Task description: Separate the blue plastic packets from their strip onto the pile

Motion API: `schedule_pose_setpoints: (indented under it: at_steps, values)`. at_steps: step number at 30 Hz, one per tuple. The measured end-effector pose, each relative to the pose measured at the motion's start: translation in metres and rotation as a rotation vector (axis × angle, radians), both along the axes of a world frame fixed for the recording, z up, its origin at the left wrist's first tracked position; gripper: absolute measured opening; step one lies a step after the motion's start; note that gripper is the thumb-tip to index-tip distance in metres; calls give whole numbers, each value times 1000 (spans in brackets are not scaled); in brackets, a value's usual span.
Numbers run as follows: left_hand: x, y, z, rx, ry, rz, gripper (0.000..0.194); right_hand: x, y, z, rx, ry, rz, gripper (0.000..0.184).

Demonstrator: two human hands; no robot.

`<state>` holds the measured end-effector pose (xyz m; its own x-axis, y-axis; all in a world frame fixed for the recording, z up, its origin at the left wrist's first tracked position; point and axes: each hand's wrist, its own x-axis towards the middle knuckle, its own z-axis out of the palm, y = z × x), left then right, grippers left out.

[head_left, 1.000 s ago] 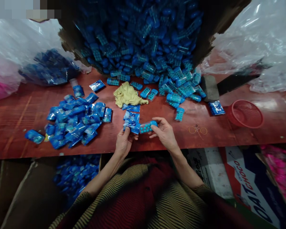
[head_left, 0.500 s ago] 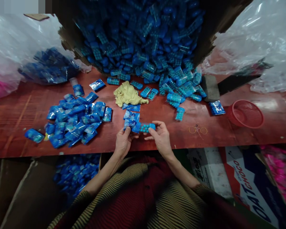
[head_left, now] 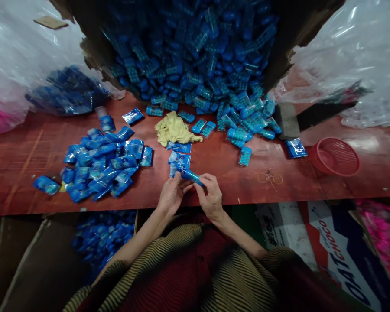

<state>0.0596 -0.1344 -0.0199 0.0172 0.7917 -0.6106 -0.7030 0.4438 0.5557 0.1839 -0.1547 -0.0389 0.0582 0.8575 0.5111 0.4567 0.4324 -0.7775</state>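
Near the table's front edge, my left hand (head_left: 171,193) pinches a blue printed plastic sleeve (head_left: 183,172) by its lower side. My right hand (head_left: 210,196) has its thumb and fingers closed on the right end of a small clear-and-blue container (head_left: 195,177) of blue balls. The container's left part appears to be inside the sleeve, though the fingers hide some of it. Just beyond my hands lie flat blue sleeves (head_left: 182,159), partly under a crumpled yellow cloth (head_left: 175,129). To the left is a heap of sleeved containers (head_left: 100,162).
A large torn carton (head_left: 91,54) at the back spills unsleeved containers (head_left: 240,110) onto the red table (head_left: 214,154). At right are a grey block (head_left: 287,120), a blue packet (head_left: 295,147), a red basket (head_left: 334,157) and rubber bands (head_left: 270,177). Clear plastic bags (head_left: 354,47) flank the carton.
The container has tilted, its right end now lower and nearer me, and more of it is covered by the sleeve. My right hand has moved down and left, closer to my left hand.
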Motion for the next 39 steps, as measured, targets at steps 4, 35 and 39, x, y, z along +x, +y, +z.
schedule_pose_setpoints:
  at_steps: [4,35,39]
  values:
    - [-3,0,1,-34,-40,-13,31,-1,-2,-1,31,-20,70,24]
    - [-26,1,7,100,-216,-355,25,-4,-3,4,-715,990,468,52]
    - [-28,1,6,132,-245,-378,26,1,1,7,-700,918,511,64]
